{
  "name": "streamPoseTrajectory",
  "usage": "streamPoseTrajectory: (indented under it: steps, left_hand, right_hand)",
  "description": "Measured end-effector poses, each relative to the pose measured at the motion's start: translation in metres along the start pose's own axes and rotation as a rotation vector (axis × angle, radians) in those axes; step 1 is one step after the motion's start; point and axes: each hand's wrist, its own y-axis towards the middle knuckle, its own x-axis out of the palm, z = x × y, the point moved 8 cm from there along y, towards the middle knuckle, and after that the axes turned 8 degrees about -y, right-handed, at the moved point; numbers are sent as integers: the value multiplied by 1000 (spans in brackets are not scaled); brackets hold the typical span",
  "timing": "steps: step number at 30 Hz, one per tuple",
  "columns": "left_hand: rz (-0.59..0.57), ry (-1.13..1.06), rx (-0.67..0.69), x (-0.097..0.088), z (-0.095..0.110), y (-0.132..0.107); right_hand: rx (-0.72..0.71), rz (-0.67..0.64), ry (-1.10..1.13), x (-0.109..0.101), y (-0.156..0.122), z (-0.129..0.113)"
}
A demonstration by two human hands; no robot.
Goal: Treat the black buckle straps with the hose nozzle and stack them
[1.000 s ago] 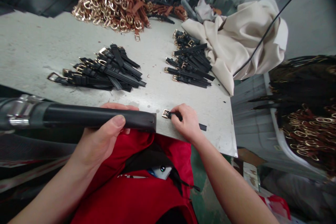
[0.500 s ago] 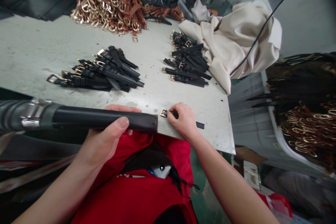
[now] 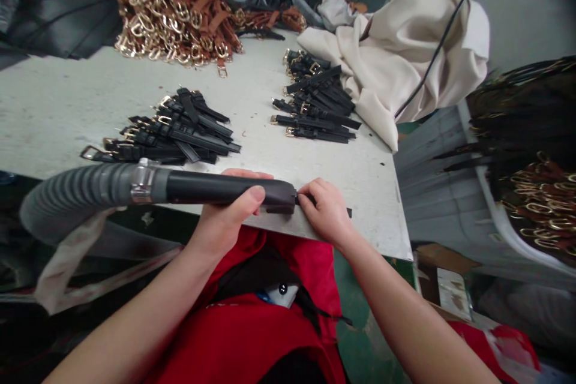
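My left hand [image 3: 225, 219] is wrapped round a black hose nozzle [image 3: 202, 187], thumb on top, with a grey corrugated hose [image 3: 85, 189] clamped to its left end. At the front edge of the table my right hand [image 3: 327, 209] pinches a short black buckle strap [image 3: 349, 213]. The strap's tail sticks out to the right of that hand. Its buckle end is hidden at the nozzle's mouth, where I cannot tell whether the two touch. Beyond the hands lie a left pile of black buckle straps [image 3: 180, 132] and a right pile [image 3: 321, 99].
Brown straps with gold buckles [image 3: 180, 18] are heaped at the back of the pale table [image 3: 265, 144]. Cream cloth [image 3: 418, 42] drapes over its right corner, crossed by a black cable [image 3: 443, 57]. A grey bin [image 3: 483, 192] of straps stands at the right.
My left hand has moved the nozzle rightward, so its mouth now covers the strap's buckle end and more grey hose shows. My right hand still pinches the strap in about the same spot.
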Motion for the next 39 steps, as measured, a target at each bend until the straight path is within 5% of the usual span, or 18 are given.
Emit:
streamPoseTrajectory:
  steps: [9, 17, 22, 25, 32, 39]
  left_hand:
    - [68, -25, 24, 6, 2, 8]
    - [162, -87, 8, -24, 10, 0]
    - [44, -69, 3, 4, -8, 5]
    - [71, -94, 13, 7, -5, 16]
    - [98, -81, 52, -22, 25, -1]
    - [-153, 193, 81, 34, 0, -1]
  right_hand:
    - [-12, -9, -31, 0, 1, -1]
    - [7, 2, -31, 1, 1, -1]
    - [4, -11, -54, 5, 3, 2]
    - [-1, -11, -51, 7, 4, 1]
    - [61, 288, 52, -25, -13, 17]
    - [143, 55, -105, -9, -26, 40]
